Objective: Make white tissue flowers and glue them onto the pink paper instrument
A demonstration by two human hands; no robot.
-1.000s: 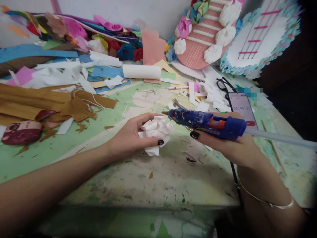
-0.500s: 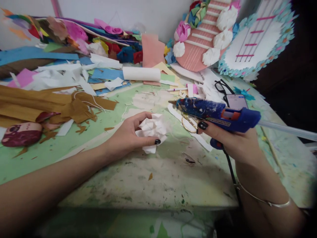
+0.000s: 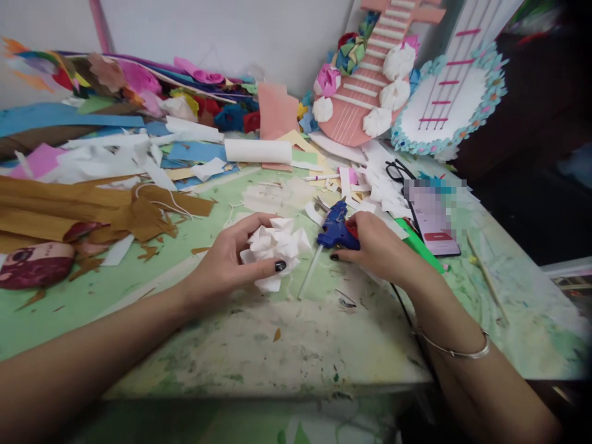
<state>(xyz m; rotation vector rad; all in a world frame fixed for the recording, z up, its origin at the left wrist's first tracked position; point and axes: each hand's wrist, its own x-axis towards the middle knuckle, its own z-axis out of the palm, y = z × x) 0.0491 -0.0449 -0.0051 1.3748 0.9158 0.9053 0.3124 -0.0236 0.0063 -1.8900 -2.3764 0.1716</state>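
Observation:
My left hand [image 3: 231, 256] rests near the table's middle, its thumb and fingers closed round a white paper flower [image 3: 280, 243] with pointed, folded petals. To its right lies a blue glue gun [image 3: 335, 227], nozzle pointing away from me. A translucent glue stick [image 3: 309, 271] sticks out of its rear end toward me. My right hand [image 3: 377, 243] is closed at the gun's handle, near its red trigger; part of the grip is hidden by the fingers. Metal tips like scissor blades [image 3: 319, 202] show beside the nozzle.
A phone [image 3: 432, 222], glasses [image 3: 398, 171] and a green strip [image 3: 420, 246] lie right. Paper scraps [image 3: 106, 151], brown crepe paper [image 3: 50, 203] and a white roll [image 3: 258, 151] cover the left and back. Paper-decorated instruments [image 3: 351, 117] lean on the wall. A dark red object [image 3: 37, 265] sits left.
My right hand has brought the glue gun down and left onto the table and turned it, so its nozzle points away. My left hand still holds the paper flower. The view has shifted slightly.

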